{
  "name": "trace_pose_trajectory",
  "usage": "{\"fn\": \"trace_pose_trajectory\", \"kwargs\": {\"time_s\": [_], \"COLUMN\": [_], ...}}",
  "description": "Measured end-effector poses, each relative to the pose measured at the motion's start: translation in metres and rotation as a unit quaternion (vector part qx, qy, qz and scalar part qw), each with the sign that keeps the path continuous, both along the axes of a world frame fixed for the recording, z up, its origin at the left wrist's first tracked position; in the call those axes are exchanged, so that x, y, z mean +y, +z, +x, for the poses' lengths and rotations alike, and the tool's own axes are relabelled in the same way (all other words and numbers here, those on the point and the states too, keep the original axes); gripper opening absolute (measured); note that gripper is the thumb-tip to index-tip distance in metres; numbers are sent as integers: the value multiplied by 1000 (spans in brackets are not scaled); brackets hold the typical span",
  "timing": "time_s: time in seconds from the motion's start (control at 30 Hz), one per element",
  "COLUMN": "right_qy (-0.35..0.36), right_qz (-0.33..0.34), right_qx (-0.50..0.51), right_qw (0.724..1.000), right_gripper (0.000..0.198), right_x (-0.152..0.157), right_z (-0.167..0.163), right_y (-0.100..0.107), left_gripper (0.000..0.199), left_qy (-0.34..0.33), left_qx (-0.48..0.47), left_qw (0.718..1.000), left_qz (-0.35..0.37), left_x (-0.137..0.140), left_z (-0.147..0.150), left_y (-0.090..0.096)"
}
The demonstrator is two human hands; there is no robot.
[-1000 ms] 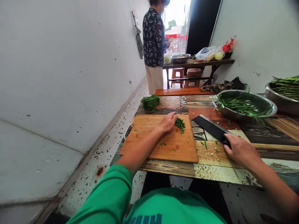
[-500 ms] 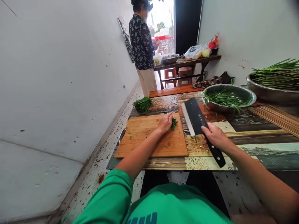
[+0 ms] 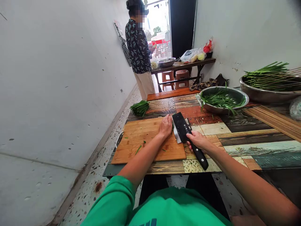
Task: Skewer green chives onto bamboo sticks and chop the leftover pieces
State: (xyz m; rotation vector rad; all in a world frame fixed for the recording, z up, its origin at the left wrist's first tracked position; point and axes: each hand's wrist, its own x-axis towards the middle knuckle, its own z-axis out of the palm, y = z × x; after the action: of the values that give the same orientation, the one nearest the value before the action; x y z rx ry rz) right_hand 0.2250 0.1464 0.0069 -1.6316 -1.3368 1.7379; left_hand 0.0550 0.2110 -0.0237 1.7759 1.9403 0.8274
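Observation:
My right hand (image 3: 198, 140) is wrapped round the black handle of a cleaver (image 3: 182, 126). Its dark, wide blade stands at the right side of the wooden cutting board (image 3: 131, 150), close beside my left hand (image 3: 165, 126). My left hand is closed over garlic chives (image 3: 172, 128) on the board; only a sliver of green shows between its fingers and the blade, the rest being hidden. Small cut green bits, among them a longer piece (image 3: 138, 149), lie scattered over the board. Just behind it rests a bundle of chives (image 3: 139, 108) on the table.
A steel bowl of cut greens (image 3: 223, 110) stands at the right, with a larger basin (image 3: 263, 92) of green stalks and thin sticks behind. Many wooden skewers (image 3: 272, 121) lie on the patterned table (image 3: 237, 150). A person (image 3: 138, 47) stands at a further table.
The cleaver in my right hand has come left, from beside the board to my left hand. A longer green piece now shows on the board. My view has shifted slightly right.

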Motion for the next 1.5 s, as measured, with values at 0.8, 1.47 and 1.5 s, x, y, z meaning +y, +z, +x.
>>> {"fn": "trace_pose_trajectory", "kwargs": {"time_s": [0.8,1.47,1.5], "right_qy": [-85,3,38], "right_qz": [437,488,508], "right_qx": [-443,-478,-517], "right_qw": [779,730,688], "right_gripper": [27,35,36], "right_x": [55,-79,-81], "right_z": [124,244,242], "right_y": [140,47,38], "left_gripper": [38,46,46], "left_qy": [-91,-97,-84], "left_qx": [-167,2,-2], "left_qw": [886,980,983], "left_qz": [422,177,166], "left_x": [127,69,48], "left_z": [211,21,-4], "left_y": [157,108,104]}}
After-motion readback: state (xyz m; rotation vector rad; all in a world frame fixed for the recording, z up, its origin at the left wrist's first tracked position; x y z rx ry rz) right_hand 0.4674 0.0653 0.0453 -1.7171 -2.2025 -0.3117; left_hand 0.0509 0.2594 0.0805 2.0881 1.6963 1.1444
